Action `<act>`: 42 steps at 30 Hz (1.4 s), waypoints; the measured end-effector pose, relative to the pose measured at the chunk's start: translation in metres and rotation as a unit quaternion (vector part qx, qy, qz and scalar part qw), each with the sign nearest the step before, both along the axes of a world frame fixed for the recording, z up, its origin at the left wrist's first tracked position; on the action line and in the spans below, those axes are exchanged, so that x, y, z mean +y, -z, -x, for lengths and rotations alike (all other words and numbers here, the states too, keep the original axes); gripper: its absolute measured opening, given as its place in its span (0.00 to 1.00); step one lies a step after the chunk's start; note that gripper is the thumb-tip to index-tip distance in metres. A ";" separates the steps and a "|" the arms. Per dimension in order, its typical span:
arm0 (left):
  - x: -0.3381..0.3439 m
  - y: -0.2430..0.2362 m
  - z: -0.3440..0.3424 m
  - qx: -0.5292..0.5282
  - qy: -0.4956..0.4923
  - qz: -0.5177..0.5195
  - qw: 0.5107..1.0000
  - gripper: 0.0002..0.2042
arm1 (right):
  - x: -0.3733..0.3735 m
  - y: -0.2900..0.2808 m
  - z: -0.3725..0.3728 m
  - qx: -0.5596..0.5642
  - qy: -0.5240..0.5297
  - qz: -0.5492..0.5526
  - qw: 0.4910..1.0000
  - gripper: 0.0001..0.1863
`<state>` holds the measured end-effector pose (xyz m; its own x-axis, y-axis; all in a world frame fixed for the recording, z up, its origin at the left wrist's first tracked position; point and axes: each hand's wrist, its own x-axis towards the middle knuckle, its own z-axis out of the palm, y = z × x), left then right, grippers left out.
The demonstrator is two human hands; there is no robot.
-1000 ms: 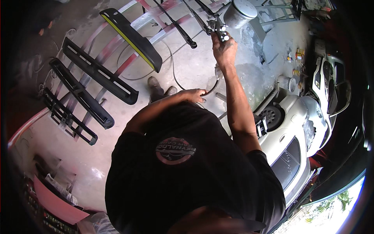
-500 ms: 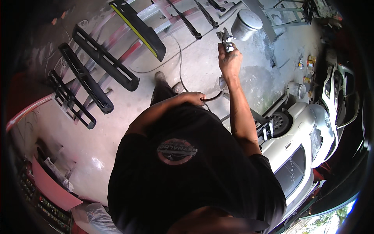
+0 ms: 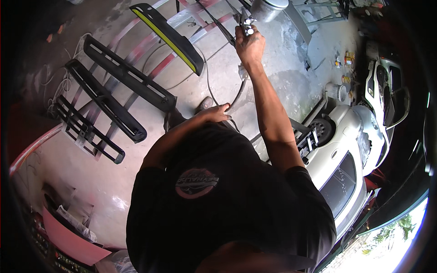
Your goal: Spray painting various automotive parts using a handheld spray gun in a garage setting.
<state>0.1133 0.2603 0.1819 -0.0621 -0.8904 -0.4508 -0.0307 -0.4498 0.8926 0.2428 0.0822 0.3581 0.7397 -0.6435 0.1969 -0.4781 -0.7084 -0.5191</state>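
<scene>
My right hand (image 3: 249,44) is stretched out in front of me, closed around a metal spray gun (image 3: 244,22) held over a thin black strip (image 3: 217,22) on a paint-stained rack. A dark hose (image 3: 240,91) hangs from the gun down to my left hand (image 3: 219,113), which grips it close to my chest. To the left of the gun lies a black trim piece with a yellow-green stripe (image 3: 168,37). Three black slotted grille pieces (image 3: 127,75) lie farther left on the same rack.
A white car (image 3: 346,150) with its front removed stands to my right, with a metal can (image 3: 335,91) and small bottles (image 3: 346,59) on the concrete floor beside it. A grey drum (image 3: 269,8) sits beyond the gun. A pink panel (image 3: 68,236) lies at lower left.
My right hand has carried the spray gun a little farther out and to the left over the rack. My left hand has kept its hold on the hose.
</scene>
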 end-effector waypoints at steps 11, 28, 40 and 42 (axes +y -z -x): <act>0.043 0.037 -0.011 0.043 -0.004 0.115 0.992 0.30 | 0.046 0.000 0.035 0.041 0.097 0.033 0.994 0.20; 0.055 0.009 -0.032 0.062 -0.058 0.080 0.993 0.40 | 0.056 -0.013 -0.068 0.016 0.050 0.062 0.997 0.20; 0.062 0.008 -0.039 0.070 -0.060 0.135 0.987 0.33 | 0.009 0.007 -0.044 -0.023 0.062 0.035 0.997 0.18; 0.063 0.005 -0.035 0.056 -0.041 0.114 0.991 0.33 | 0.006 0.008 -0.030 -0.007 0.072 0.055 0.996 0.18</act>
